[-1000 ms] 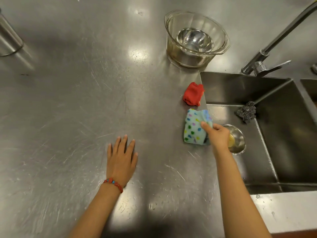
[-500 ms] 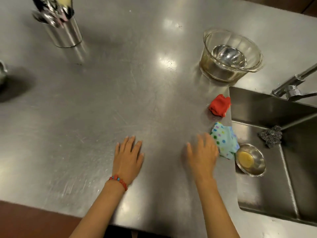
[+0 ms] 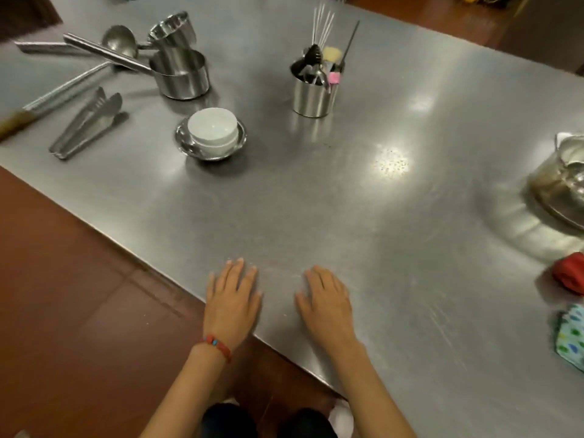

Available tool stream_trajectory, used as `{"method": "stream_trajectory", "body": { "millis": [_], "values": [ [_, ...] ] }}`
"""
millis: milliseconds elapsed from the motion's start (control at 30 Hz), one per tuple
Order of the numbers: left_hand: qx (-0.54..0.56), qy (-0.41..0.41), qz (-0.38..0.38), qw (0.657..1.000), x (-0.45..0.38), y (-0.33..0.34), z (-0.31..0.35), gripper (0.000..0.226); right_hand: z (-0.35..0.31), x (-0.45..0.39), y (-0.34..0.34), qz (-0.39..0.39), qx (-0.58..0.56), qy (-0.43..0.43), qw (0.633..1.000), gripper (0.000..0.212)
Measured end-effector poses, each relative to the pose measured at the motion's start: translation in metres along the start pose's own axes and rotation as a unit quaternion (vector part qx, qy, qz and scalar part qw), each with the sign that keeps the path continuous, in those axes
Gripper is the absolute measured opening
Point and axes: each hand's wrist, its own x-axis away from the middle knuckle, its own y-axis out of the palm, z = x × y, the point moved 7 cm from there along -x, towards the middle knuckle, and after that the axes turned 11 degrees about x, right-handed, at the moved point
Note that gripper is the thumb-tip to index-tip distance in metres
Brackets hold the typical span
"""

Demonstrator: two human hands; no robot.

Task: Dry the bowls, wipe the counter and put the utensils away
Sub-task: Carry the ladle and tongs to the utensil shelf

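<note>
Steel counter (image 3: pixel 363 216): utensil holder (image 3: pixel 311 94) full; white bowl (image 3: pixel 212 130) in steel bowl (image 3: pixel 189 143), well beyond left hand (image 3: pixel 232 303), right hand (image 3: pixel 327 306), both flat, empty.

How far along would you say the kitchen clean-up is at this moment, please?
Looks done: white bowls are stacked and the spotted cloth is set down. In hand: nothing; left hand and right hand rest flat. Left: tongs and ladle lie out, beside the utensil holder.

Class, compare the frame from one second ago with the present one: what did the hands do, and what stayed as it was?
The right hand let go of the dotted cloth, moved left and now rests flat on the steel counter. The left hand stayed flat on the counter. The dotted cloth and red cloth stayed side by side.
</note>
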Motion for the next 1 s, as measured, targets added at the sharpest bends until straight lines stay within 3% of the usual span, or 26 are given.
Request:
{"method": "stream_trajectory", "body": {
  "millis": [300, 700, 1000],
  "values": [
    [-0.018, -0.092, 0.098, 0.991, -0.001, -0.108, -0.150, 0.040, -0.183, -0.062, 0.025, -0.030, -0.005, -0.132, 0.991, 0.048],
    [-0.046, -0.158, 0.158, 0.974, -0.075, -0.190, -0.270, 0.047, -0.309, -0.198, 0.044, -0.049, -0.015, -0.195, 0.979, 0.051],
    [-0.040, -0.155, 0.171, 0.972, -0.130, -0.244, -0.347, 0.045, -0.393, -0.267, 0.055, -0.045, -0.019, -0.196, 0.979, 0.047]
  ]
}}
